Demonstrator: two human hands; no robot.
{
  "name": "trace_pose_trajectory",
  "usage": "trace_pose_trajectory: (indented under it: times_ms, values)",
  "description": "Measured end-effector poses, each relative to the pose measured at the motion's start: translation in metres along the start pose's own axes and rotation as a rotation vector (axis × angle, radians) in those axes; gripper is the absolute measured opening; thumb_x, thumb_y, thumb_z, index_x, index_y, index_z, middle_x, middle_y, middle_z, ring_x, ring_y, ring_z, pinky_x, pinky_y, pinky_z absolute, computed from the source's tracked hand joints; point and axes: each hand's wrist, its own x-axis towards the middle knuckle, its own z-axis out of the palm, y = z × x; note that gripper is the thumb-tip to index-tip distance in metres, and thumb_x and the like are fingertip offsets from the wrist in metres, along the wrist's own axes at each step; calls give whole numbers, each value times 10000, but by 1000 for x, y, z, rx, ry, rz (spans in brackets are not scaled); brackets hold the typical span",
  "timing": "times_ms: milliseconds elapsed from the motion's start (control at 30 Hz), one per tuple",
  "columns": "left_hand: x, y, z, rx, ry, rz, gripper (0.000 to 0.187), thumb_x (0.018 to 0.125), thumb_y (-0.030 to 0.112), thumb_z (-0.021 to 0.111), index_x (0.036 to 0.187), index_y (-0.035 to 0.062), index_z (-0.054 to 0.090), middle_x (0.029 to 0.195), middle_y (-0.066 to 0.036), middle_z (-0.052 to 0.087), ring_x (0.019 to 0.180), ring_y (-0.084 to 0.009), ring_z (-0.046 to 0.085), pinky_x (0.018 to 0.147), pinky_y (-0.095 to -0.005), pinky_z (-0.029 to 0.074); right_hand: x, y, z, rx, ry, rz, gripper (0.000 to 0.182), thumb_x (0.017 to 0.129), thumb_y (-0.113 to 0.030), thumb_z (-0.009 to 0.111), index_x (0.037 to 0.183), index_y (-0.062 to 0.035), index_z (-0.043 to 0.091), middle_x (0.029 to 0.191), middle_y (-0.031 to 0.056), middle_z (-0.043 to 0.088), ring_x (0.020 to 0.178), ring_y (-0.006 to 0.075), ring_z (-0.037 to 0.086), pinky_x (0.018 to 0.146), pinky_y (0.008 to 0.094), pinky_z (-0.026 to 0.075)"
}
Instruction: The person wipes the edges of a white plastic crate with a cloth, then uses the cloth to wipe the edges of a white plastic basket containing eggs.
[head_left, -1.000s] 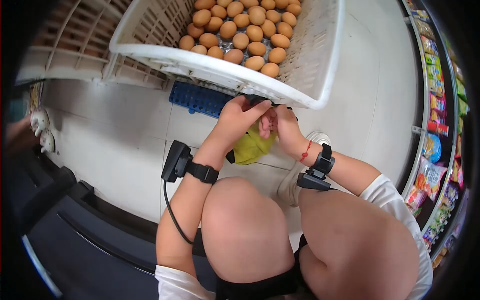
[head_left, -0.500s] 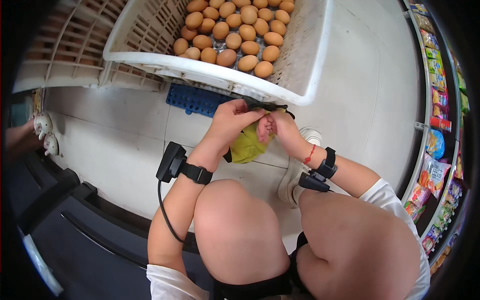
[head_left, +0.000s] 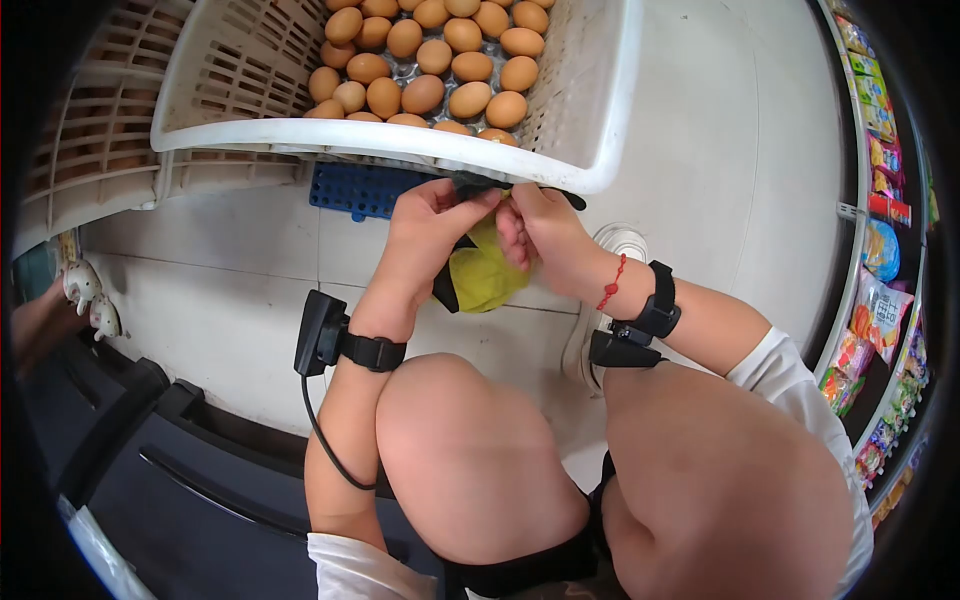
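Two hands, left [head_left: 425, 225] and right [head_left: 540, 230], pinch a yellow-green pouch [head_left: 480, 275] below the egg crate [head_left: 400, 150], fingers closed on its black top edge; opening it looks underway, needing a steady pull apart.

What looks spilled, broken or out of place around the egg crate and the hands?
Nothing stands out. The eggs sit whole in the white crate, none on the floor. Both hands, left hand and right hand, grip a yellow-green bag just below the crate's rim.

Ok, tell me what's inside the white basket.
The white basket holds brown eggs on a tray. The near rim covers the front row, and any layers underneath are hidden.
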Motion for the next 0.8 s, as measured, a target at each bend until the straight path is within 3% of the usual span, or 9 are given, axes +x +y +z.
trace_pose_trajectory:
  times_ms: [267,467,533,567,633,800]
  values:
    - [1,-3,0,-20,-39,-14,214,835,164,717,944,-16,676,844,-36,666,763,-72,587,709,-222,461,-6,5,-1,-42,48,-141,418,929,-288,344,637,-46,522,517,51,489,428,135,430,438,275,348]
    - [7,-11,-4,20,29,38,186,824,165,723,770,11,634,715,9,594,660,-48,492,611,-216,399,-3,2,6,-5,39,-139,439,939,-292,334,646,-33,534,511,52,490,413,135,427,418,269,340]
    - [7,-8,-6,76,-2,2,245,819,233,729,955,35,684,845,-1,644,769,-65,532,737,-225,397,-2,1,3,-15,43,-116,445,941,-296,332,648,-30,535,511,53,489,408,136,424,414,270,339]
    - [6,-8,-5,76,-3,1,245,819,233,729,955,35,684,845,-1,644,769,-65,532,737,-225,397,-2,0,0,-35,29,-115,446,941,-299,333,647,-31,534,510,53,488,402,137,423,408,272,336]
    - [7,-6,-3,84,46,48,221,815,182,733,720,25,610,687,24,563,635,-43,455,585,-217,373,-2,1,-4,-61,15,-114,447,941,-303,334,647,-31,534,508,53,486,397,138,422,403,273,333]
    - [4,1,2,24,46,31,199,820,182,731,771,7,650,716,8,602,653,-44,488,601,-212,392,-9,2,3,7,57,-103,433,946,-300,372,636,-40,526,496,44,473,388,136,433,381,272,324]
